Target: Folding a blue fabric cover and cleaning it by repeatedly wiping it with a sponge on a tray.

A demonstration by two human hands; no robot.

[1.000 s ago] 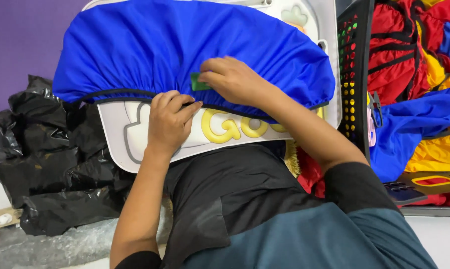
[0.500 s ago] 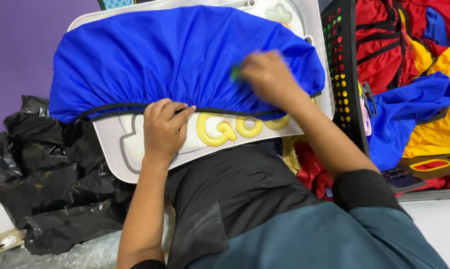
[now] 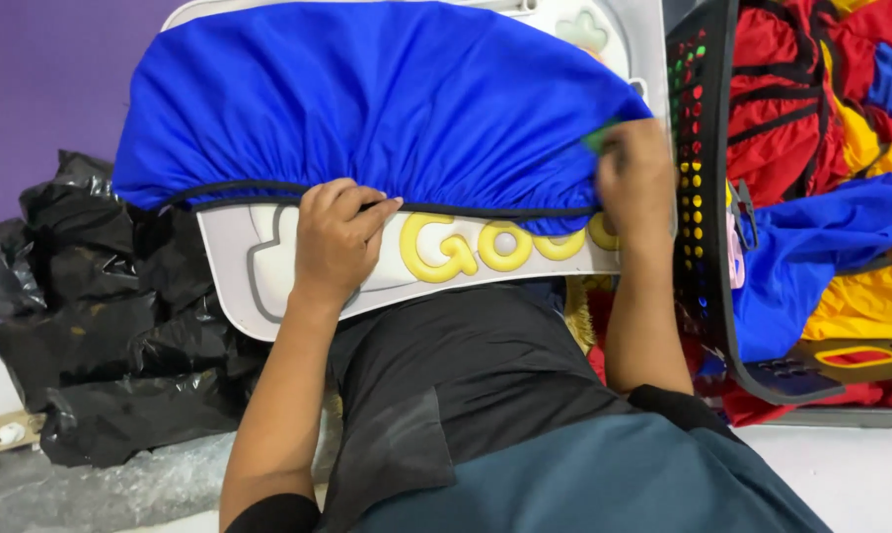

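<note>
A bright blue elasticated fabric cover point(image 3: 367, 109) lies stretched over a white plastic board with raised yellow letters point(image 3: 485, 259). The left hand point(image 3: 335, 242) presses its curled fingers on the cover's near hem. At the board's right edge, the right hand point(image 3: 635, 178) pinches the cover's corner.

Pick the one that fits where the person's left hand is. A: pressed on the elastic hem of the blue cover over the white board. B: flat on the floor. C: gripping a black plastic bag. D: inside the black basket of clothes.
A: the left hand lies with fingers curled over the dark elastic hem of the blue cover, pressing it onto the white board, away from the black basket and the black plastic bags.
</note>
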